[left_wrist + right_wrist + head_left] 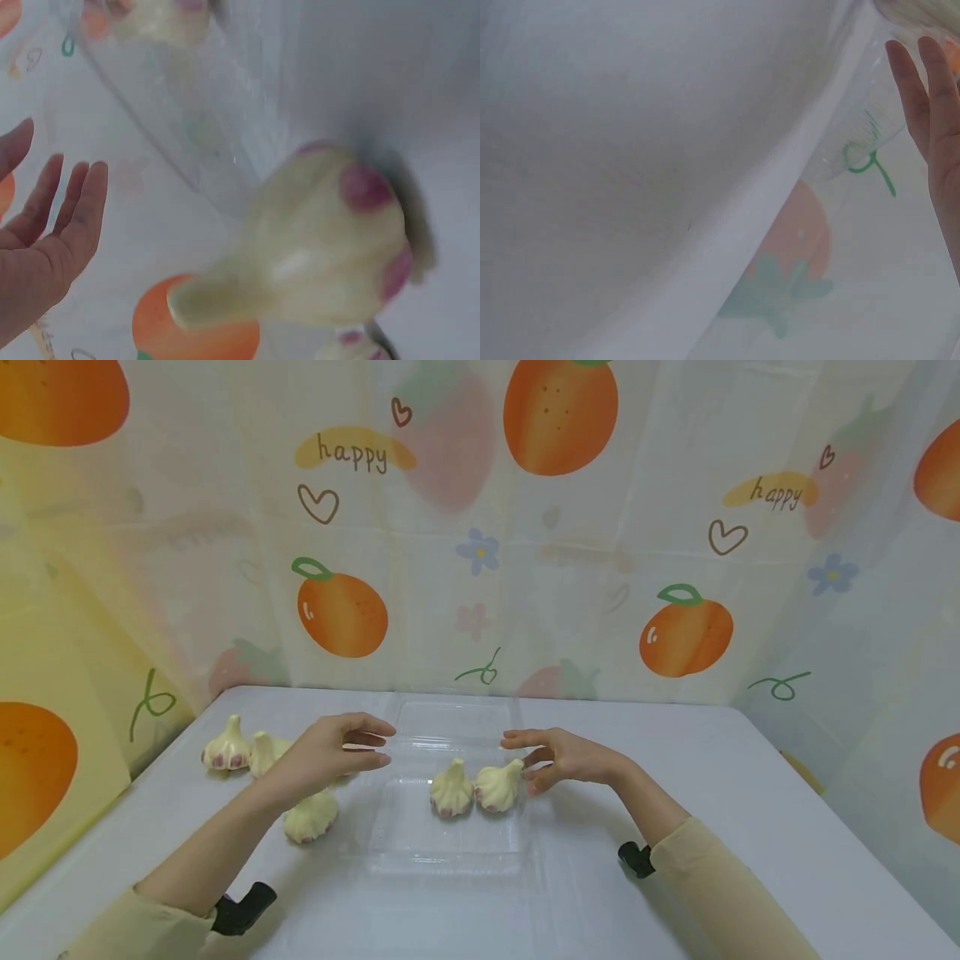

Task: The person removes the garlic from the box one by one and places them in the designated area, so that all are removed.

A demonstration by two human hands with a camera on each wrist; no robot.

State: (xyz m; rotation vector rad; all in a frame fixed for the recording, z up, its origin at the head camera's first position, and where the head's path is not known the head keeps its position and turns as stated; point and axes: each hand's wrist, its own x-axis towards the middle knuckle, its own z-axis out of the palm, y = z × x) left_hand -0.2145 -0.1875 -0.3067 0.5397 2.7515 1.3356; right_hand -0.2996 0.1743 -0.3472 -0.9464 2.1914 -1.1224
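Note:
A clear plastic box stands in the middle of the table, its lid folded back toward the wall. Two garlic bulbs sit side by side inside, a left one and a right one. My right hand hovers at the box's right side, fingers extended, fingertips close to the right bulb. Left of the box, my left hand is held over more garlic, fingers apart and holding nothing; it partly hides the bulbs behind it. One large bulb fills the left wrist view beside the hand's open fingers.
Several garlic bulbs lie on the left of the white table, among them one at the far left and one below my left wrist. A fruit-patterned curtain hangs behind the table's back edge.

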